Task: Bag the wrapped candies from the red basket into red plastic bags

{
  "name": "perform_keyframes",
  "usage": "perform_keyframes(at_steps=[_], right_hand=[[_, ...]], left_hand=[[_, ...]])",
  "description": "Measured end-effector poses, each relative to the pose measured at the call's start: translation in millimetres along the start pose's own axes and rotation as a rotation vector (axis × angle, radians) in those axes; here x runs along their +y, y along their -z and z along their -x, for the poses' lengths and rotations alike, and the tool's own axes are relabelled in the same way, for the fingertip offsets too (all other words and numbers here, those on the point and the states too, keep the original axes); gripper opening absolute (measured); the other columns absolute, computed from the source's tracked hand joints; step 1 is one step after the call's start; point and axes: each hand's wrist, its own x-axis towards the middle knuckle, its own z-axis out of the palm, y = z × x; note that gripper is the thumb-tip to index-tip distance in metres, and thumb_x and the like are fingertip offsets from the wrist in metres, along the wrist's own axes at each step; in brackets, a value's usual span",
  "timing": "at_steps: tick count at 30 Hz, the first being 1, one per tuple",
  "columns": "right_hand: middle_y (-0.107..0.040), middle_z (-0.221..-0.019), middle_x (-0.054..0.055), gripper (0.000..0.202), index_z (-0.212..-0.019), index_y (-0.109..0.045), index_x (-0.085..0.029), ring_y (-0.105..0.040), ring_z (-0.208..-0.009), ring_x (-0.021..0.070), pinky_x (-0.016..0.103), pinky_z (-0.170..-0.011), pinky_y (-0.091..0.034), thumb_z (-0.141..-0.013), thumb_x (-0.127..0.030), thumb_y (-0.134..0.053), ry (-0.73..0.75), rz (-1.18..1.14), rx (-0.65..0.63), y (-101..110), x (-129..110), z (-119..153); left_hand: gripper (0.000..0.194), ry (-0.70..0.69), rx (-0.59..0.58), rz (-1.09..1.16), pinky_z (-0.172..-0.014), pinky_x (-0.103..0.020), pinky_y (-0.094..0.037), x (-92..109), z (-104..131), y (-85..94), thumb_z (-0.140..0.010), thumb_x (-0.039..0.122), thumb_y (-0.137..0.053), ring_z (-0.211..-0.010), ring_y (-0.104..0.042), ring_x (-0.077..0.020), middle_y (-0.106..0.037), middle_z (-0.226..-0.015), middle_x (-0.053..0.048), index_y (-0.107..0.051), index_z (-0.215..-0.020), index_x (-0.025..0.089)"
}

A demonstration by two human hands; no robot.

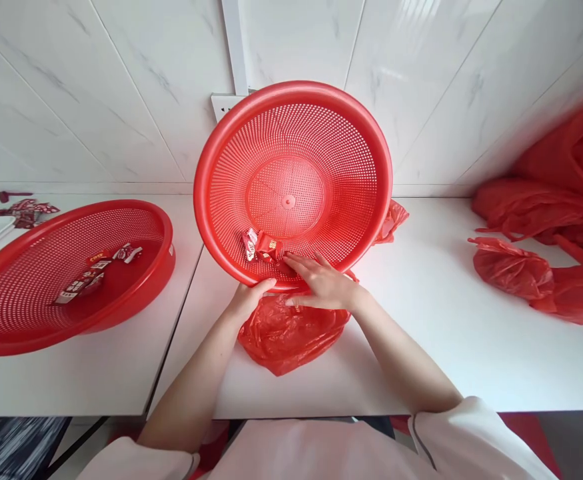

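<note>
A red plastic mesh basket (291, 100) is tipped up on its side, its mouth turned toward me. My left hand (246, 300) grips its lower rim, the thumb over the edge. My right hand (321, 280) reaches over that rim at the lower right, its fingers stretched out toward a few small wrapped packets. Among these are a red packet (268, 247) and a pink-and-white packet (249, 245), both lying low on the basket wall. Under the rim, a red plastic bag (296, 333) lies on the table, partly hidden by the basket and my right hand.
At left, a second red mesh basket (164, 267) leans tilted, with several wrapped packets (88, 280) inside. More red plastic bags (531, 213) are heaped at the right. A tiled wall (136, 100) with a socket (224, 103) rises behind the white table (436, 333).
</note>
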Motion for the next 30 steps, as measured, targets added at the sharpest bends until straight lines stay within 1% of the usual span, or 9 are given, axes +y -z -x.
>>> perform_keyframes(at_steps=[1, 3, 6, 9, 12, 16, 20, 25, 30], right_hand=[[-0.043, -0.146, 0.017, 0.08, -0.145, -0.037, -0.02, -0.041, -0.133, 0.0341, 0.06, -0.108, -0.031, -0.077, -0.047, -0.07, 0.017, -0.016, -0.021, -2.2, 1.4, -0.6], [-0.059, -0.131, 0.012, 0.053, -0.132, -0.054, -0.023, -0.057, -0.118, 0.0276, 0.048, -0.098, -0.046, -0.082, -0.032, -0.066, 0.015, -0.11, 0.006, -2.4, 2.1, -0.9], [-0.073, -0.1, 0.005, 0.024, -0.107, -0.071, -0.022, -0.068, -0.09, 0.0217, 0.037, -0.084, -0.054, -0.085, -0.029, -0.062, -0.13, -0.446, 0.17, 2.7, 1.2, -0.8], [-0.074, -0.088, 0.004, 0.027, -0.097, -0.073, -0.019, -0.07, -0.082, 0.022, 0.037, -0.079, -0.056, -0.08, -0.039, -0.069, -0.272, -0.906, 0.277, 7.5, 2.3, -1.1], [-0.074, -0.085, 0.005, 0.029, -0.092, -0.075, -0.017, -0.07, -0.08, 0.0209, 0.036, -0.079, -0.057, -0.076, -0.041, -0.073, -0.337, -1.169, 0.301, 9.8, 3.8, -1.5], [-0.074, -0.082, 0.005, 0.03, -0.088, -0.076, -0.018, -0.071, -0.076, 0.0208, 0.037, -0.078, -0.058, -0.07, -0.042, -0.078, -0.373, -1.228, 0.356, 10.7, 1.6, -1.3], [-0.074, -0.079, 0.005, 0.027, -0.083, -0.075, -0.017, -0.07, -0.072, 0.0193, 0.034, -0.073, -0.059, -0.071, -0.04, -0.078, -0.37, -1.221, 0.387, 9.7, -1.1, -2.7], [-0.071, -0.076, 0.0, 0.031, -0.089, -0.066, -0.02, -0.066, -0.06, 0.0142, 0.027, -0.053, -0.058, -0.073, -0.046, -0.074, -0.463, -1.358, 0.483, 7.2, 1.3, -6.9], [-0.071, -0.082, -0.001, 0.04, -0.091, -0.065, -0.019, -0.067, -0.068, 0.0125, 0.025, -0.065, -0.057, -0.059, -0.03, -0.086, -0.437, -1.395, 0.44, 6.5, -0.8, -8.2]], left_hand=[[0.057, -0.013, 0.014, -0.017, -0.096, -0.048, -0.05, 1.7, -0.1, 0.3, -0.071, 0.023, -0.073, -0.116, -0.059, -0.0318, -0.064, -0.124, -0.01, -0.058, -0.126, 0.02], [0.064, -0.027, 0.066, -0.058, -0.092, -0.048, -0.053, 4.8, -1.3, 1.6, -0.069, 0.021, -0.074, -0.114, -0.06, -0.0319, -0.066, -0.12, -0.009, -0.054, -0.131, 0.022], [0.07, -0.018, 0.142, -0.086, -0.086, -0.048, -0.056, 6.3, -3.8, 3.5, -0.068, 0.021, -0.074, -0.109, -0.063, -0.0317, -0.067, -0.115, -0.009, -0.05, -0.134, 0.023], [0.073, -0.012, 0.16, -0.076, -0.084, -0.048, -0.057, 4.7, -5.6, 4.3, -0.068, 0.022, -0.073, -0.108, -0.063, -0.0315, -0.066, -0.117, -0.009, -0.048, -0.136, 0.023], [0.073, 0.001, 0.166, -0.075, -0.081, -0.049, -0.057, 2.8, -6.0, 4.6, -0.068, 0.023, -0.072, -0.106, -0.064, -0.0316, -0.066, -0.119, -0.01, -0.048, -0.137, 0.023], [0.072, 0.014, 0.157, -0.063, -0.081, -0.048, -0.058, 2.5, -5.6, 4.7, -0.067, 0.022, -0.072, -0.105, -0.064, -0.0313, -0.065, -0.119, -0.01, -0.049, -0.136, 0.022], [0.072, -0.009, 0.158, -0.067, -0.083, -0.046, -0.057, 4.0, -5.1, 2.8, -0.066, 0.021, -0.073, -0.108, -0.063, -0.0313, -0.065, -0.12, -0.009, -0.05, -0.134, 0.025], [0.073, -0.043, 0.145, -0.056, -0.082, -0.046, -0.057, 3.8, -5.9, 1.0, -0.065, 0.02, -0.073, -0.109, -0.063, -0.0309, -0.065, -0.122, -0.007, -0.05, -0.134, 0.027], [0.074, -0.013, 0.165, -0.049, -0.077, -0.045, -0.059, 1.8, -7.3, 2.2, -0.063, 0.02, -0.075, -0.105, -0.064, -0.0325, -0.065, -0.121, -0.007, -0.051, -0.132, 0.027]])
